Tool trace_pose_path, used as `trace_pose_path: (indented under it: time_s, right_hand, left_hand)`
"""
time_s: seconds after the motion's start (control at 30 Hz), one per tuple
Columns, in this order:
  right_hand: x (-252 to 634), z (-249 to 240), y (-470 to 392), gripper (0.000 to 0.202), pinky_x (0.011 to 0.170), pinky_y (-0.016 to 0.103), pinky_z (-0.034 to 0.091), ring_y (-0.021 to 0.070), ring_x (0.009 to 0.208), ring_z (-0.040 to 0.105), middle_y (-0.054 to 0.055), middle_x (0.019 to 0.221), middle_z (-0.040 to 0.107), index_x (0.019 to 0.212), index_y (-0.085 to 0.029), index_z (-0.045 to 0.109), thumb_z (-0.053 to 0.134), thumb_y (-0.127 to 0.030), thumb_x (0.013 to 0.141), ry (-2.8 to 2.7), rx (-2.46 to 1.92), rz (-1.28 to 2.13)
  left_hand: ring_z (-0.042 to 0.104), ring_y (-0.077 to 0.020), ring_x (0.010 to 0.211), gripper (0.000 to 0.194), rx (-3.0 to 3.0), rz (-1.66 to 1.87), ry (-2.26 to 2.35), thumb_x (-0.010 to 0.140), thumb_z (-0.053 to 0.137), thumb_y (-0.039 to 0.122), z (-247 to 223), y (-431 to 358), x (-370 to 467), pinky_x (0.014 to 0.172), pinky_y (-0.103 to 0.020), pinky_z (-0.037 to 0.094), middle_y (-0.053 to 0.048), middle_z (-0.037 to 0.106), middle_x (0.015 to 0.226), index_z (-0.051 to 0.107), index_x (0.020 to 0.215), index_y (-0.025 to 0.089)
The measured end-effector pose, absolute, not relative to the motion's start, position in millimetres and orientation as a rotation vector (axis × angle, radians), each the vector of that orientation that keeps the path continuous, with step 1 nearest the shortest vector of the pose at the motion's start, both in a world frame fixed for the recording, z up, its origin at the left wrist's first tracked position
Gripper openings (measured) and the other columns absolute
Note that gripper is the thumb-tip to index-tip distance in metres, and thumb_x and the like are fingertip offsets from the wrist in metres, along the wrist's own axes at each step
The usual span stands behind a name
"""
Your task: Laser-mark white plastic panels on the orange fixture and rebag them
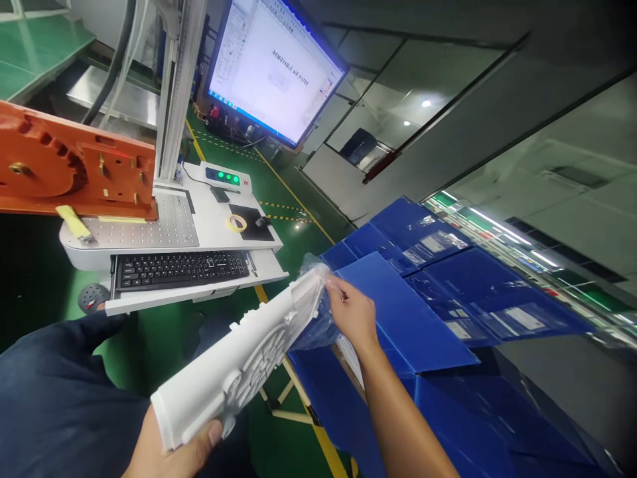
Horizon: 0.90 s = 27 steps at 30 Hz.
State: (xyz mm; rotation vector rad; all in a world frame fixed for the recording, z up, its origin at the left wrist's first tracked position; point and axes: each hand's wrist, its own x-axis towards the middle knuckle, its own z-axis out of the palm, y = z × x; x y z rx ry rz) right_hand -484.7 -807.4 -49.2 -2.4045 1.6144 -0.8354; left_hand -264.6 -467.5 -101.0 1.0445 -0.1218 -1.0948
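A long white plastic molded part (219,362), ribbed along one side, slants across the middle of the view. My left hand (172,445) is wrapped round its near lower end, the thumb on the ribbed side. At the far upper end, a clear plastic bag (318,328) covers part of the piece and hangs beneath it. My right hand (353,312) pinches the bag by that end with closed fingers. Whether these fingers also touch the white part cannot be made out.
Left stands a white workstation with a keyboard (182,269), a yellow tape roll (237,223) and an orange fixture (74,162). A monitor (276,70) rises behind it. Blue boxes (398,312) stand at right, with a pale tube frame (293,416) below.
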Motion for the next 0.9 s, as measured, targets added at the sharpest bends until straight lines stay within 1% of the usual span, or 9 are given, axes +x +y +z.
trace_pose_path:
  time_s: [0.1, 0.2, 0.27, 0.33, 0.4, 0.53, 0.67, 0.77, 0.9]
  right_hand:
    - [-493, -54, -794, 0.051, 0.111, 0.042, 0.056, 0.0341, 0.129, 0.073, 0.011, 0.139, 0.077, 0.139, -0.026, 0.08, 0.05, -0.044, 0.102, 1.638, -2.449, -0.691]
    - [-487, -64, -777, 0.054, 0.112, 0.042, 0.056, 0.034, 0.131, 0.072, 0.011, 0.142, 0.076, 0.145, -0.025, 0.077, 0.048, -0.045, 0.103, 1.591, -2.44, -0.645]
    - [-473, -68, -767, 0.061, 0.11, 0.045, 0.057, 0.0351, 0.126, 0.075, 0.013, 0.141, 0.076, 0.156, -0.022, 0.068, 0.044, -0.047, 0.105, 1.626, -2.376, -0.715]
    - [-454, -69, -760, 0.066, 0.106, 0.049, 0.059, 0.0374, 0.12, 0.077, 0.016, 0.137, 0.077, 0.161, -0.018, 0.062, 0.04, -0.05, 0.107, 1.688, -2.318, -0.819]
    - [-435, -67, -754, 0.066, 0.104, 0.049, 0.061, 0.0377, 0.119, 0.078, 0.017, 0.137, 0.077, 0.158, -0.016, 0.065, 0.037, -0.051, 0.109, 1.645, -2.338, -0.907]
    - [-411, -61, -735, 0.061, 0.102, 0.044, 0.063, 0.0329, 0.122, 0.078, 0.013, 0.142, 0.075, 0.151, -0.018, 0.071, 0.036, -0.05, 0.113, 1.375, -2.487, -0.927]
    - [-406, -55, -708, 0.052, 0.095, 0.041, 0.066, 0.0302, 0.112, 0.081, 0.011, 0.132, 0.08, 0.151, -0.02, 0.071, 0.04, -0.042, 0.115, 1.247, -2.597, -0.844]
    - [-401, -48, -686, 0.049, 0.095, 0.04, 0.067, 0.0295, 0.112, 0.081, 0.01, 0.13, 0.08, 0.152, -0.02, 0.069, 0.041, -0.034, 0.114, 1.124, -2.65, -0.747]
    - [-383, -31, -655, 0.046, 0.098, 0.039, 0.065, 0.0298, 0.115, 0.08, 0.011, 0.132, 0.08, 0.148, -0.016, 0.07, 0.041, -0.028, 0.114, 0.949, -2.656, -0.685]
  left_hand:
    - [0.061, -0.0478, 0.144, 0.075, 1.114, -1.033, -0.151, 0.066, 0.103, 0.047, -89, -473, -266, 0.133, -0.053, 0.042, -0.014, 0.08, 0.13, 0.08, 0.134, 0.024]
    - [0.065, -0.0462, 0.14, 0.071, 1.073, -1.061, -0.146, 0.069, 0.102, 0.049, -79, -480, -272, 0.13, -0.052, 0.047, -0.013, 0.08, 0.132, 0.081, 0.133, 0.024]
    - [0.067, -0.0451, 0.138, 0.068, 1.024, -1.093, -0.143, 0.07, 0.101, 0.048, -77, -485, -277, 0.127, -0.05, 0.049, -0.012, 0.081, 0.13, 0.082, 0.13, 0.023]
    - [0.068, -0.0449, 0.137, 0.067, 0.995, -1.127, -0.143, 0.071, 0.101, 0.047, -78, -489, -281, 0.124, -0.049, 0.052, -0.013, 0.083, 0.127, 0.083, 0.129, 0.022]
    - [0.068, -0.0453, 0.137, 0.069, 0.985, -1.153, -0.138, 0.07, 0.102, 0.047, -82, -491, -283, 0.122, -0.049, 0.055, -0.014, 0.083, 0.126, 0.082, 0.131, 0.019]
    - [0.071, -0.0459, 0.133, 0.082, 0.948, -1.186, -0.035, 0.069, 0.102, 0.042, -87, -496, -282, 0.119, -0.052, 0.057, -0.017, 0.082, 0.126, 0.075, 0.141, 0.014]
    - [0.077, -0.0457, 0.119, 0.093, 0.863, -1.243, 0.132, 0.071, 0.1, 0.035, -84, -506, -278, 0.107, -0.056, 0.064, -0.02, 0.081, 0.128, 0.064, 0.155, 0.013]
    - [0.08, -0.0426, 0.113, 0.088, 0.847, -1.245, 0.173, 0.076, 0.097, 0.027, -84, -516, -275, 0.102, -0.054, 0.067, -0.019, 0.081, 0.128, 0.062, 0.156, 0.015]
    - [0.082, -0.0385, 0.105, 0.074, 0.852, -1.26, 0.185, 0.077, 0.094, 0.021, -88, -530, -275, 0.095, -0.049, 0.069, -0.019, 0.082, 0.121, 0.068, 0.146, 0.012]
